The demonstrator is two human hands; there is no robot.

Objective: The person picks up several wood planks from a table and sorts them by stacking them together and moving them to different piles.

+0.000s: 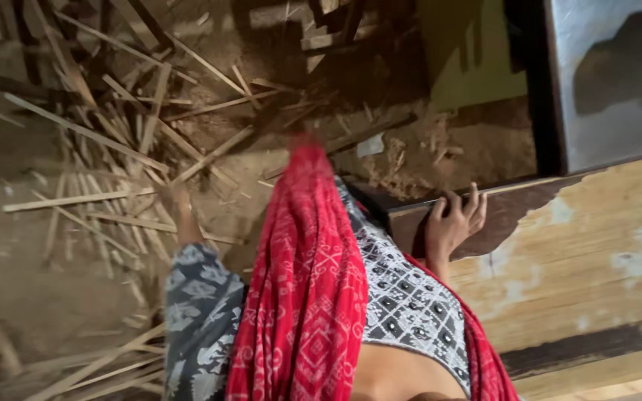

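Observation:
My right hand (pixel 453 223) grips the upper edge of a dark wooden board (pixel 507 208), fingers curled over it. The board leans against a pale, worn wooden panel (pixel 588 260) at the right. My left hand is not in view. A red patterned scarf (pixel 306 282) hangs down my front over a grey and white patterned top (pixel 403 297). My leg in grey patterned trousers (pixel 198 312) ends in a bare foot (pixel 180 212) on the dirt floor, among thin wooden strips.
Several long thin wood strips and splinters (pixel 105 141) lie scattered over the dirt floor (pixel 24 297) at left and top. A dark-framed pale panel (pixel 611 82) stands at the upper right. Sawdust and scraps (pixel 440 156) lie near the board.

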